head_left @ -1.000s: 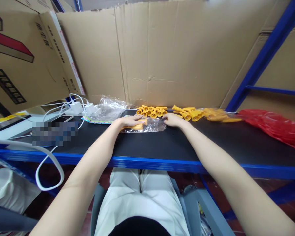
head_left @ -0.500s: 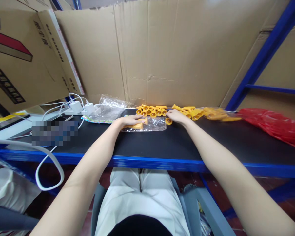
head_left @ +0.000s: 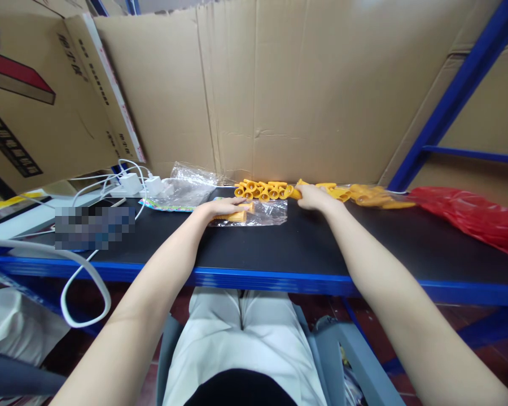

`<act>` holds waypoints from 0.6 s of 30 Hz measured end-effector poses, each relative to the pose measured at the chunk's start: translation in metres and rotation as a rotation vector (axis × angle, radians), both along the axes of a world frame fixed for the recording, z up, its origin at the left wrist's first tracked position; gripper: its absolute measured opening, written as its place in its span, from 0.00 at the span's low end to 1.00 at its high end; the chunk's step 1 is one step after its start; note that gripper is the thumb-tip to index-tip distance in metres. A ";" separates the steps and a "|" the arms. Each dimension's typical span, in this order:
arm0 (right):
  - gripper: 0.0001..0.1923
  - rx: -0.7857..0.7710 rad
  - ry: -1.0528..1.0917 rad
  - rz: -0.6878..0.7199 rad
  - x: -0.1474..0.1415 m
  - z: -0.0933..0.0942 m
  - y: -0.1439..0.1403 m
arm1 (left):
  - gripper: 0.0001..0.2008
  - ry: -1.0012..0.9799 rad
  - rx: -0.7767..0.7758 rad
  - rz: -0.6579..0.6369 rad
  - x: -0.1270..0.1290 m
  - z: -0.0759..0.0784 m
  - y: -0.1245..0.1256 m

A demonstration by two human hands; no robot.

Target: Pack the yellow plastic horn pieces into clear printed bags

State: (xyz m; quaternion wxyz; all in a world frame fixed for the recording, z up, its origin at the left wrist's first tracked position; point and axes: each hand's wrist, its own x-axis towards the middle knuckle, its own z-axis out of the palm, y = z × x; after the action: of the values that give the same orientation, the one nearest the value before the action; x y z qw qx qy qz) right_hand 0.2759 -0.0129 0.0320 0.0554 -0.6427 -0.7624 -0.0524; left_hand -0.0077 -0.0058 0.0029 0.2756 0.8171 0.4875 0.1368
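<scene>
My left hand [head_left: 220, 207] lies over a pair of yellow horn-shaped plastic pieces [head_left: 237, 216], its fingers and thumb closed about them on a clear plastic bag [head_left: 271, 213]. Whether those pieces are inside the bag I cannot tell. Just right of the row, my right hand [head_left: 315, 197] grips a yellow horn-shaped piece [head_left: 293, 193], its flared mouth pointing left. Several more yellow horn-shaped pieces [head_left: 264, 194] lie stacked in a row against the cardboard, mouths toward me. Others [head_left: 341, 194] are partly hidden behind my right hand.
Bagged yellow pieces [head_left: 372, 195] and a red plastic bag [head_left: 469, 217] lie on the right of the black shelf [head_left: 271, 254]. White chargers [head_left: 131, 184] with cables and a crumpled clear wrapper [head_left: 190, 189] sit at left. Cardboard [head_left: 300, 96] walls the back.
My right hand has shifted slightly right and now grips a horn-shaped piece at the row's right end. The single piece lying in front there has gone from its spot. My left hand stays put.
</scene>
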 end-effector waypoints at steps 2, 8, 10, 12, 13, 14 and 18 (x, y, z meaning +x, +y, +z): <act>0.23 0.017 0.053 0.042 0.000 0.009 -0.005 | 0.40 0.054 0.003 0.009 0.001 0.002 -0.002; 0.14 -0.305 0.015 0.231 -0.008 0.016 -0.016 | 0.39 0.125 0.034 0.060 0.002 0.006 -0.005; 0.14 -0.393 -0.026 0.204 -0.012 0.014 -0.018 | 0.38 0.174 0.040 0.136 0.002 0.005 -0.002; 0.14 -0.447 -0.015 0.209 -0.016 0.013 -0.020 | 0.39 0.222 0.034 0.207 0.001 0.004 0.000; 0.15 -0.467 0.005 0.226 -0.018 0.012 -0.020 | 0.40 0.236 0.030 0.226 0.001 0.003 0.001; 0.16 -0.482 0.027 0.249 -0.019 0.012 -0.021 | 0.40 0.240 0.030 0.230 0.001 0.003 0.001; 0.14 -0.442 0.072 0.336 -0.025 0.010 -0.022 | 0.38 0.216 0.039 0.192 0.005 0.006 -0.005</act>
State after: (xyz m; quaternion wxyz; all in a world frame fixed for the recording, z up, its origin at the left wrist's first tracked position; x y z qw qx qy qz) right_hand 0.2509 -0.0353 0.0418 -0.0511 -0.5051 -0.8487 0.1480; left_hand -0.0028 -0.0103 0.0086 0.1914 0.7818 0.5875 0.0831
